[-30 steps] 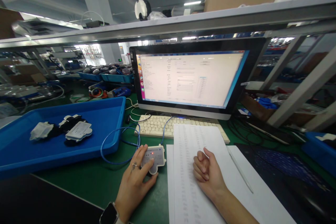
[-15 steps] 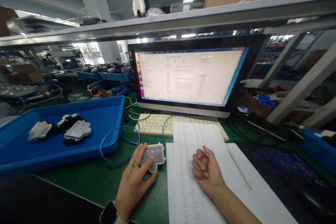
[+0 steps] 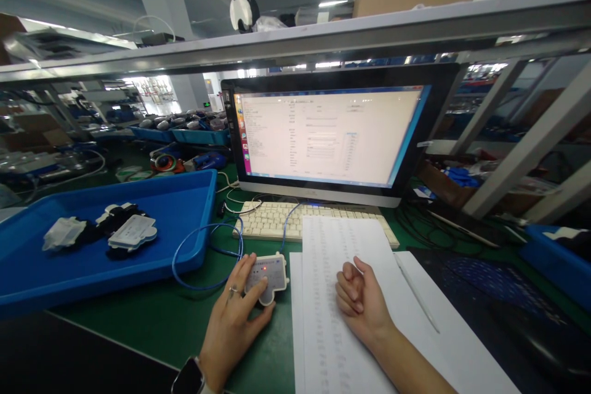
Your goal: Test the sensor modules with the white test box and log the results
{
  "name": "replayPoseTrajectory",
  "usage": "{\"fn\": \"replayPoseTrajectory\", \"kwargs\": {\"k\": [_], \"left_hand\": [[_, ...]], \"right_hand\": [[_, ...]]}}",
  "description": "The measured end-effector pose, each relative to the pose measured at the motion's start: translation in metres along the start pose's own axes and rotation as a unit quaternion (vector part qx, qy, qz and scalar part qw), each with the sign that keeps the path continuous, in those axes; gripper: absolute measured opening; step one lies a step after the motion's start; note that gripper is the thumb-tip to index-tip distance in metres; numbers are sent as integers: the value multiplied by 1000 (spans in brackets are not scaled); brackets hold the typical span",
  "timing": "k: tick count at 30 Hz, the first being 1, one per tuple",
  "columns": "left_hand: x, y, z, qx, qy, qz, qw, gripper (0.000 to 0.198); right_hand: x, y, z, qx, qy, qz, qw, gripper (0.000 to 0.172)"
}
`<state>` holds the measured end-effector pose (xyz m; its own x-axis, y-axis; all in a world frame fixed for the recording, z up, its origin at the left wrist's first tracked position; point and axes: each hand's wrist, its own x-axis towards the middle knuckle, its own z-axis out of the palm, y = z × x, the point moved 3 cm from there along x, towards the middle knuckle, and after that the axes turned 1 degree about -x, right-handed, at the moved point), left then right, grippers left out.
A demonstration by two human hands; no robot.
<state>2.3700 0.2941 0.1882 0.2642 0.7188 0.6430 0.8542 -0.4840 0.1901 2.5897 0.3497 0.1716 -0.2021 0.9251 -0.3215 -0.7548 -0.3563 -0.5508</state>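
Observation:
My left hand point(image 3: 235, 314), with a ring and a watch, is closed around the left side of a small white electronic device point(image 3: 276, 271). The device has a printed label and a lit red light. A blue cable point(image 3: 284, 228) runs from its top edge toward the keyboard. My right hand point(image 3: 362, 298) rests curled in a loose fist, palm side turned inward, on printed paper sheets point(image 3: 323, 320). No object shows in its fingers. A white pen point(image 3: 419, 295) lies on the sheets to the right of that hand.
A blue tray point(image 3: 184, 246) on the left holds several similar white devices point(image 3: 133, 232) with black parts. Behind the hands are a white keyboard point(image 3: 263, 218) and a lit monitor point(image 3: 318, 135). On the right lie a dark mouse pad point(image 3: 498, 283) and a black mouse point(image 3: 545, 338).
Both hands keep their places on the device and paper. The view has shifted slightly; the red light is on in both frames.

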Motion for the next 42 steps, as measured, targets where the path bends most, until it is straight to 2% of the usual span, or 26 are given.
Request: {"fn": "replayPoseTrajectory", "kwargs": {"k": [9, 42], "left_hand": [[0, -1, 1, -8, 9, 4, 1000, 26], [-2, -1, 2, -12, 6, 1, 1000, 25]], "right_hand": [[0, -1, 0, -2, -17, 5, 1000, 33], [0, 0, -1, -13, -10, 0, 1000, 34]]}}
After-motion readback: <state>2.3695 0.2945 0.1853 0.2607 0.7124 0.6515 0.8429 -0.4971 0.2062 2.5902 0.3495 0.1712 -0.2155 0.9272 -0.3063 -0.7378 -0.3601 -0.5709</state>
